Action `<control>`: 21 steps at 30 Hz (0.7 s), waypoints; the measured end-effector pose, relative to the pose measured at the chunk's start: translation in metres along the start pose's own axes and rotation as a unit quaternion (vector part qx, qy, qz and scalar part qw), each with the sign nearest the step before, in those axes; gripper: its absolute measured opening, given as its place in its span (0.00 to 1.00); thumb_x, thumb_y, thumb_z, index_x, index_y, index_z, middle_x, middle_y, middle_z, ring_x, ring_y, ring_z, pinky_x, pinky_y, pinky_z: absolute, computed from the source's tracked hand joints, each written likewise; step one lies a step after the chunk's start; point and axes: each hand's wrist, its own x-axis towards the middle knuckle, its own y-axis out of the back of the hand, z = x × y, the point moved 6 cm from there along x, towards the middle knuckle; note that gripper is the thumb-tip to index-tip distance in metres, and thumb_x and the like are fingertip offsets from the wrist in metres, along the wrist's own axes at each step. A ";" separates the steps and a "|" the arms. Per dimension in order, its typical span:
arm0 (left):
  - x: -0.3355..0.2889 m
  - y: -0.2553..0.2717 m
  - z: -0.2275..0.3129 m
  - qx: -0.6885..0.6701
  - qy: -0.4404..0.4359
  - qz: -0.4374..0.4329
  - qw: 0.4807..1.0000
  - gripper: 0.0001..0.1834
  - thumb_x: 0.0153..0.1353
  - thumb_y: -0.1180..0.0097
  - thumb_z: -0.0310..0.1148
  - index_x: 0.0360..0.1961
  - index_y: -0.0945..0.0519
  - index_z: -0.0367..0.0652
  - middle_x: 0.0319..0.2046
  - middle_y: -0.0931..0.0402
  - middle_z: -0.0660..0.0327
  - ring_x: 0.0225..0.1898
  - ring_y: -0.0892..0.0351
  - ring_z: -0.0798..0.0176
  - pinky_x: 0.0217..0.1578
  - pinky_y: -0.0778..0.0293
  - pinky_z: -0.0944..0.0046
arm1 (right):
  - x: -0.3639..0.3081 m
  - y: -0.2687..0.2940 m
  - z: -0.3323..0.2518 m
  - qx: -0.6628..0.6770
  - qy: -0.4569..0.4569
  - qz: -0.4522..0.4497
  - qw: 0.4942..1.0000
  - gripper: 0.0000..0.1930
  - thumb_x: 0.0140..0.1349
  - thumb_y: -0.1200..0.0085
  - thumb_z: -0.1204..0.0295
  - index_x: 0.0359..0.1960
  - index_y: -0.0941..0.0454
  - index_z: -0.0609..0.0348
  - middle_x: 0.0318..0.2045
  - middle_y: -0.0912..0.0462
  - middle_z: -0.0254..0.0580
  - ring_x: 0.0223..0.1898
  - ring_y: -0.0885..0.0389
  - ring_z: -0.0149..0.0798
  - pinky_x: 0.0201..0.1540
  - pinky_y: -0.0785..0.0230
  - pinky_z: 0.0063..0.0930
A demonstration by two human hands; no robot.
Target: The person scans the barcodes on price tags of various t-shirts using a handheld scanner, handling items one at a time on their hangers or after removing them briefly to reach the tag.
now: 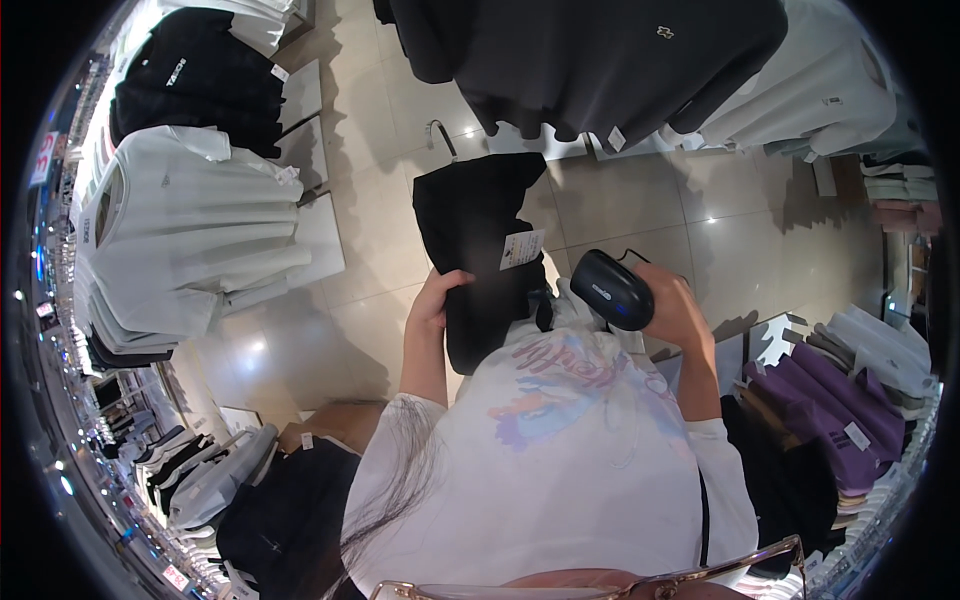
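My left hand (434, 302) grips the side of a black garment (468, 208) held out in front of my body. A hanger hook (438, 136) sticks out from its top. A white tag (522, 250) with print on it hangs against the garment's right side. My right hand (676, 308) is closed around a black handheld barcode scanner (612, 290), its rounded head turned toward the tag but apart from it. A thin dark loop shows behind the scanner. The fingers under the scanner are mostly hidden.
Hanging shirts surround me: a dark sweatshirt (600, 60) ahead, white shirts (200, 230) and a black shirt (200, 85) at left, purple garments (830, 410) at right. Black garments (285, 500) hang at lower left. Pale floor tiles (370, 240) lie below.
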 end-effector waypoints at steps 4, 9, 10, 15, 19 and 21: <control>0.008 -0.021 0.005 0.096 0.026 0.041 0.994 0.31 0.44 0.41 0.29 0.52 0.34 0.31 0.44 0.28 0.52 0.45 0.27 0.56 0.46 0.29 0.62 | -0.001 0.012 0.019 -0.014 -0.047 -0.024 0.999 0.17 0.34 0.41 0.73 0.30 0.26 0.59 0.29 0.24 0.47 0.35 0.27 0.53 0.36 0.33 0.37; 0.028 -0.039 0.007 0.281 -0.005 0.051 0.958 0.35 0.41 0.34 0.37 0.50 0.32 0.31 0.42 0.26 0.54 0.44 0.26 0.59 0.46 0.31 0.63 | -0.002 0.032 0.053 -0.014 -0.074 0.006 0.997 0.18 0.35 0.41 0.72 0.33 0.27 0.59 0.31 0.24 0.51 0.36 0.27 0.55 0.37 0.34 0.39; 0.031 -0.048 0.012 0.364 -0.024 0.062 0.929 0.37 0.39 0.32 0.38 0.49 0.32 0.30 0.41 0.25 0.54 0.44 0.26 0.59 0.46 0.31 0.63 | 0.000 0.038 0.060 -0.016 -0.067 0.009 0.998 0.18 0.35 0.41 0.72 0.33 0.27 0.59 0.31 0.24 0.51 0.36 0.27 0.55 0.37 0.34 0.39; 0.024 -0.092 0.038 0.552 -0.087 0.101 0.823 0.37 0.39 0.31 0.39 0.48 0.32 0.30 0.41 0.25 0.50 0.45 0.25 0.56 0.47 0.32 0.63 | 0.018 0.062 0.088 0.035 -0.029 -0.028 0.999 0.15 0.37 0.41 0.71 0.31 0.26 0.60 0.30 0.23 0.52 0.35 0.26 0.56 0.37 0.33 0.40; -0.003 -0.126 0.067 0.655 -0.115 0.176 0.726 0.31 0.39 0.33 0.39 0.43 0.31 0.33 0.37 0.25 0.44 0.42 0.26 0.46 0.41 0.30 0.58 | 0.044 0.073 0.111 -0.007 -0.006 -0.050 0.999 0.14 0.40 0.41 0.68 0.30 0.25 0.61 0.29 0.22 0.53 0.33 0.24 0.55 0.36 0.32 0.41; -0.022 -0.147 0.084 0.676 -0.130 0.211 0.694 0.27 0.40 0.34 0.37 0.40 0.30 0.35 0.34 0.24 0.45 0.39 0.25 0.44 0.38 0.29 0.56 | 0.058 0.087 0.113 0.001 0.006 -0.063 0.998 0.15 0.39 0.41 0.68 0.30 0.25 0.60 0.30 0.22 0.53 0.33 0.24 0.55 0.36 0.32 0.42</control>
